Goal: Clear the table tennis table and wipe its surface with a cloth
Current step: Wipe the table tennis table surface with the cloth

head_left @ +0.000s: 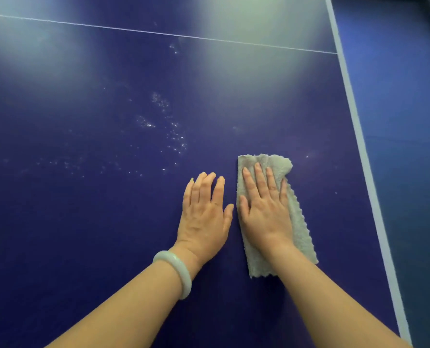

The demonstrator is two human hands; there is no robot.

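Note:
The dark blue table tennis table (pixel 83 222) fills the view. A folded grey cloth (pixel 300 229) lies flat on it at the lower right. My right hand (pixel 264 209) presses on the cloth with straight fingers, palm down. My left hand (pixel 205 212) rests flat on the bare table just left of the cloth, fingers straight, a pale bangle on its wrist. Scattered wet or dusty speckles (pixel 168 126) mark the surface ahead and to the left of my hands.
A thin white centre line (pixel 158 33) crosses the table far ahead. The white edge band (pixel 364 156) runs down the right side, with blue floor (pixel 409 121) beyond it. Light glare sits on the far part of the table.

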